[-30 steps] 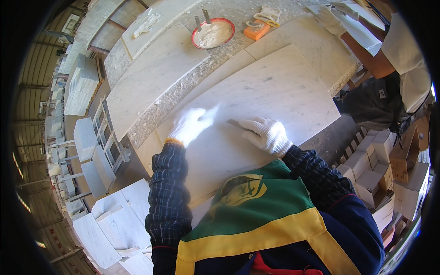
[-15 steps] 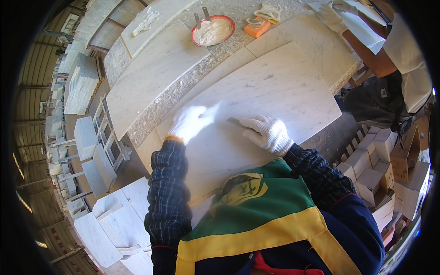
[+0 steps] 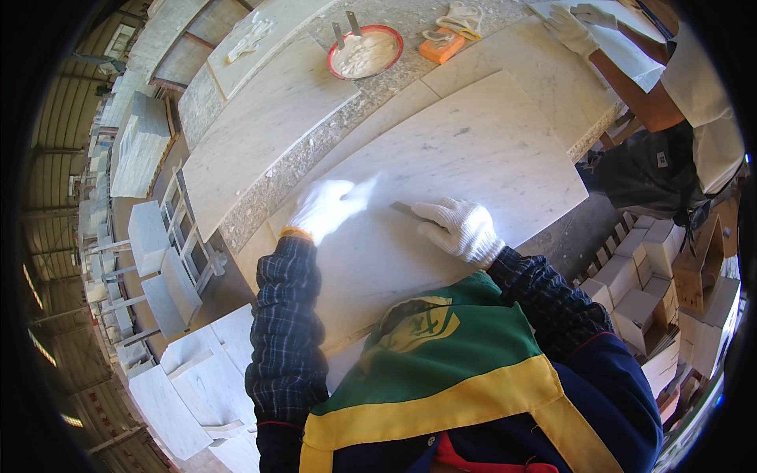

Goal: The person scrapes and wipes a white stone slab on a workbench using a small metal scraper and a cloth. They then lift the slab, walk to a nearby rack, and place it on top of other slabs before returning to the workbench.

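A pale grey-veined marble slab (image 3: 473, 134) lies flat on the worktable in front of me. My left hand (image 3: 327, 206), in a white knit glove, rests on the slab with fingers stretched out and apart, partly washed out by glare. In my right hand (image 3: 457, 229), gloved the same way, is a putty knife (image 3: 405, 210); its thin dark blade points left, low over the slab. The grip is hidden inside the glove, and I cannot tell whether the blade touches the stone.
Beyond the slab, a red-rimmed bowl (image 3: 365, 53) of white paste holds two upright blades. Beside it sits an orange block (image 3: 441, 47) with gloves. Another slab (image 3: 268, 150) lies at left. A co-worker (image 3: 670, 118) handles a panel at upper right; boxes (image 3: 631, 292) stand below.
My left hand and forearm have shifted very slightly to the left. The co-worker's panel and arms have moved a little. My right hand and the putty knife stay in place.
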`<action>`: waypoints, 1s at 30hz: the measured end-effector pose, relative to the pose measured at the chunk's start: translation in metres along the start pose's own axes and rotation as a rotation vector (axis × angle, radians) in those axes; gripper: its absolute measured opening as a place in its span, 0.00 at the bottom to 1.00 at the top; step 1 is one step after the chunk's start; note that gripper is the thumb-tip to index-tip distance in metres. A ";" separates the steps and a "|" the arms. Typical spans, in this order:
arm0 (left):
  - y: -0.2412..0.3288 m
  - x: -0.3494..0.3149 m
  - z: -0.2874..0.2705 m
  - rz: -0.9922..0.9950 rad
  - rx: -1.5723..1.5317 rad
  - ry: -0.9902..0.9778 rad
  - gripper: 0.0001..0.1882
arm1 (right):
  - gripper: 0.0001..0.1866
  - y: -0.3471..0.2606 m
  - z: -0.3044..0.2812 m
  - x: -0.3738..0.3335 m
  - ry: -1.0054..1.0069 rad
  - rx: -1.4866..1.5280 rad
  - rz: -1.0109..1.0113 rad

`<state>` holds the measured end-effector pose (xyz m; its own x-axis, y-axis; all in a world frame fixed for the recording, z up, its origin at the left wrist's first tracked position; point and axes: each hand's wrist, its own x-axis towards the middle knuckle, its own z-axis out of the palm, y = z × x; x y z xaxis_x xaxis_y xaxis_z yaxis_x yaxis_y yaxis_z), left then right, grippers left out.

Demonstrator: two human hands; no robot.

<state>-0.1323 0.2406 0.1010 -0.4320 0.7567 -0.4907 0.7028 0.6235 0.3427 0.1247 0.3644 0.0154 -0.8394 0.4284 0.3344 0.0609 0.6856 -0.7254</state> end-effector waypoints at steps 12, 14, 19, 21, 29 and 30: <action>0.006 -0.002 -0.006 -0.038 -0.033 -0.037 0.22 | 0.17 0.002 0.001 -0.002 -0.004 -0.001 0.001; 0.004 -0.003 -0.003 -0.044 -0.038 -0.022 0.23 | 0.17 0.002 0.001 -0.002 0.001 0.000 -0.004; -0.006 -0.007 0.004 -0.016 -0.091 0.002 0.23 | 0.17 0.002 0.001 -0.001 -0.007 -0.017 0.003; -0.011 -0.010 0.010 -0.010 -0.155 0.042 0.23 | 0.17 0.001 0.001 0.000 0.015 0.005 -0.011; -0.045 -0.008 0.036 0.025 -1.004 0.381 0.20 | 0.19 0.018 -0.016 0.013 -0.055 0.092 0.139; -0.050 -0.004 0.035 0.008 -0.985 0.408 0.21 | 0.18 0.028 -0.020 0.021 0.009 0.064 0.178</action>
<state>-0.1456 0.1998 0.0577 -0.7141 0.6565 -0.2430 0.0183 0.3644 0.9311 0.1197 0.4039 0.0143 -0.8133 0.5453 0.2028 0.1736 0.5601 -0.8101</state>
